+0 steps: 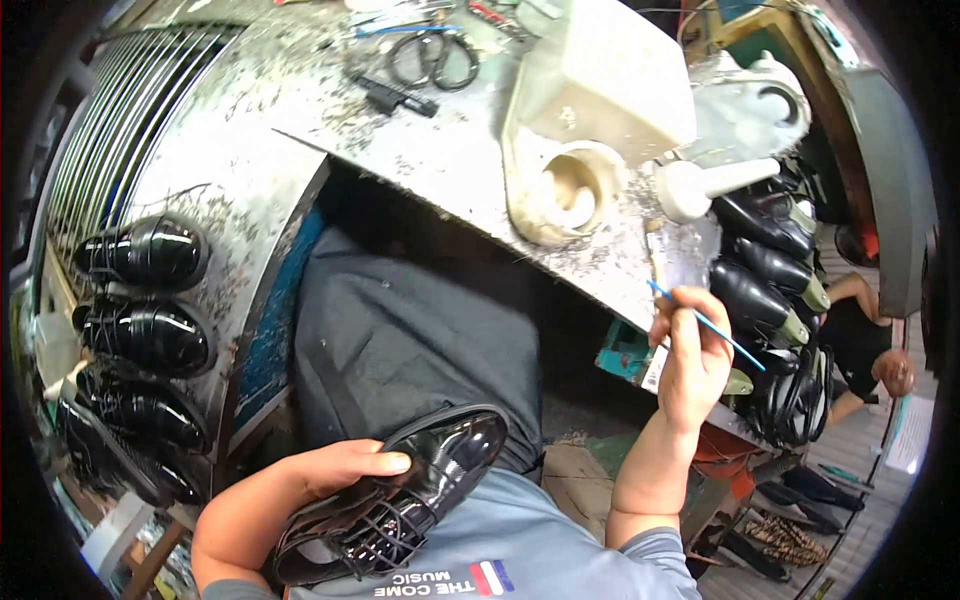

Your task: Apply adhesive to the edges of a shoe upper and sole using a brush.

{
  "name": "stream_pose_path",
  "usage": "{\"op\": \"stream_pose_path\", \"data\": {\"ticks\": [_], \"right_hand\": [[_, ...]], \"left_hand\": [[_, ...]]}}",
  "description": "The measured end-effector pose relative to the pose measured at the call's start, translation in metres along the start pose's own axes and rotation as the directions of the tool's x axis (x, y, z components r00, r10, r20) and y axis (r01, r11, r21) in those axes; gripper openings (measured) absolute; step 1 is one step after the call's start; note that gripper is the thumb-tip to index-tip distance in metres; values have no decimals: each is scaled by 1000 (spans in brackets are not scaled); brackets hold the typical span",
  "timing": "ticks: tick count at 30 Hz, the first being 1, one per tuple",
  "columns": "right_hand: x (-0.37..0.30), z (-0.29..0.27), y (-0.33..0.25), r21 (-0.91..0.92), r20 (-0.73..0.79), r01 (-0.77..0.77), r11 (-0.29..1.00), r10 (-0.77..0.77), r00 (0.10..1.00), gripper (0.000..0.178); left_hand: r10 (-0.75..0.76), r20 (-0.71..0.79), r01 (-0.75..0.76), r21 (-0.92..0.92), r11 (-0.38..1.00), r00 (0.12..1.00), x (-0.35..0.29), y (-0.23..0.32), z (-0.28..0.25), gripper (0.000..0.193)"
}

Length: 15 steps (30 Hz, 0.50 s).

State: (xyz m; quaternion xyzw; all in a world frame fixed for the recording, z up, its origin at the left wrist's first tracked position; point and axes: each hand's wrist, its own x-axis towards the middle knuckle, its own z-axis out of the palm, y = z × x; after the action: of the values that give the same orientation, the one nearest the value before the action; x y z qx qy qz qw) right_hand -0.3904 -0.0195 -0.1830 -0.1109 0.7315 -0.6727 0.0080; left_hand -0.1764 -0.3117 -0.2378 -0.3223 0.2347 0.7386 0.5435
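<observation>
My left hand grips a glossy black lace-up shoe along its side, thumb pressed by the sole edge. The shoe lies tilted against my front, toe pointing up and right, laces showing. Off to the right, at the table's edge, my right hand is closed around a thin blue stick, held like a pen. Whether the stick has a bristle tip I cannot tell. Just beyond that hand, a small brush rests on the metal tabletop.
Several finished-looking black shoes line the left side, beside a metal rack. A stained white container with a cup and a white nozzle bottle stand ahead. Black shoe uppers on lasts crowd the right; another person is beyond.
</observation>
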Motion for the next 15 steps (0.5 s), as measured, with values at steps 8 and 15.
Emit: {"op": "stream_pose_path", "data": {"ticks": [8, 15], "right_hand": [[41, 13, 3, -308, 70, 43, 950, -22, 997, 16], [48, 20, 27, -379, 121, 85, 922, -42, 992, 15]], "left_hand": [[47, -5, -47, 61, 997, 999, -7, 13, 16, 41], [57, 4, -57, 43, 997, 998, -7, 8, 14, 39]]}}
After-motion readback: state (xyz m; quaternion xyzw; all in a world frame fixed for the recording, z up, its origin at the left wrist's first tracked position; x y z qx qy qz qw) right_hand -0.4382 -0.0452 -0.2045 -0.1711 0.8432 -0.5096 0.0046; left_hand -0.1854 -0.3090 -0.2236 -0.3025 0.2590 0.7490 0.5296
